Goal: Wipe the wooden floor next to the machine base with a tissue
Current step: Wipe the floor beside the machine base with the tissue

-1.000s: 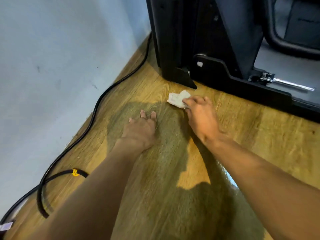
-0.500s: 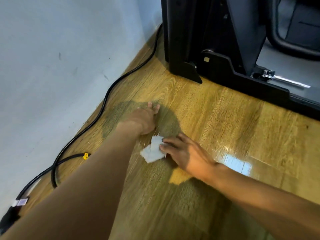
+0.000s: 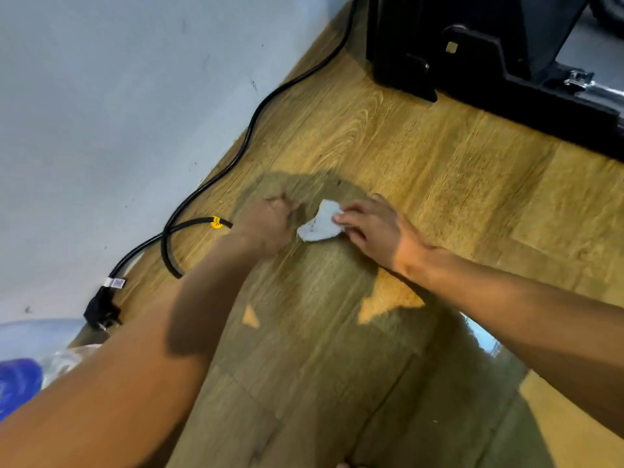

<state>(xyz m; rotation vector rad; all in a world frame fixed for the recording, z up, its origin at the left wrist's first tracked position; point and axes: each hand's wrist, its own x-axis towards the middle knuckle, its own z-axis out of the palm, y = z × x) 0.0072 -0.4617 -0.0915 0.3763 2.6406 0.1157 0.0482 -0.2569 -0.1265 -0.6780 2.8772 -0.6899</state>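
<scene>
1 tissue (image 3: 320,221), white and crumpled, is lying on the wooden floor (image 3: 439,170) in the middle of the scene, between the 2 hands and well apart from the black machine base (image 3: 506,72) at the far right. The right hand (image 3: 374,228) is reaching in from the near right with its arm stretched out, and its fingers (image 3: 341,218) are lying fairly straight, pressing down on the right edge of the tissue rather than curling round it. The left hand (image 3: 270,224) is resting on the floor just left of the tissue, its arm coming in from the near left; motion blur is making it impossible to tell whether its fingers are flat or curled. 1 black cable (image 3: 243,143) is running along the foot of the pale wall (image 3: 118,113), carrying 1 yellow tag (image 3: 215,222) and ending in 1 plug (image 3: 101,310) at the near left. The machine base is being cut off by the top and right edges. Something blue (image 3: 17,383) at the near left corner is too blurred to identify. The person's shadow is covering the floor around both hands.
</scene>
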